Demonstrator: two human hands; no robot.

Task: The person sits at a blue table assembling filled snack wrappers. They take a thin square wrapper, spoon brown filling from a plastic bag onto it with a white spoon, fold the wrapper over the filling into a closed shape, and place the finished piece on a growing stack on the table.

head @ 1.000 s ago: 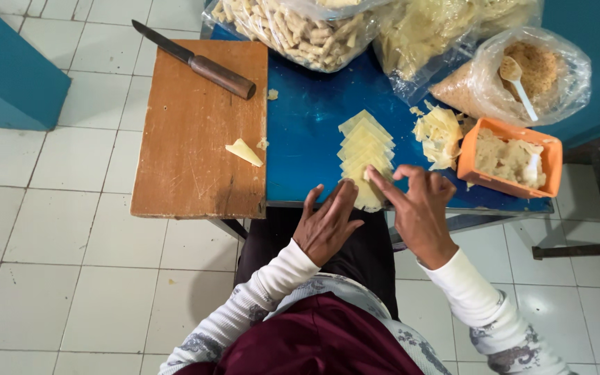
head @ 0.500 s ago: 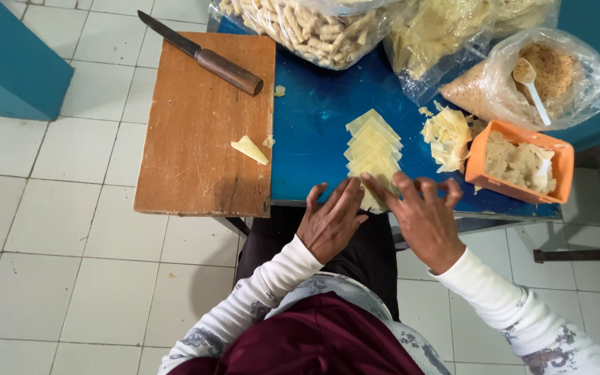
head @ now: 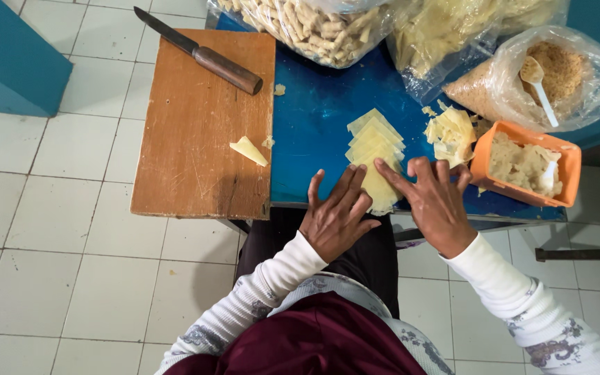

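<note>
Blue table (head: 321, 125), wooden board (head: 203, 125) at 9 o'clock w/ knife (head: 199, 52). Row of pale yellow wrapper sheets (head: 373, 149) mid-table. Both hands flat, fingers spread, gripping nothing: left hand (head: 335, 219) & right hand (head: 435, 205) pressing the nearest sheet. Looks like laying-out step; next calls for filling from the orange tub (head: 526, 163) at 3 o'clock. Vs 1 s ago: hands barely shifted.

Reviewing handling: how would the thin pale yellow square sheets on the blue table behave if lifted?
The thin pale yellow square sheets look floppy and light, lying flat and overlapped. Probably tear-prone: ragged scraps sit nearby.
</note>
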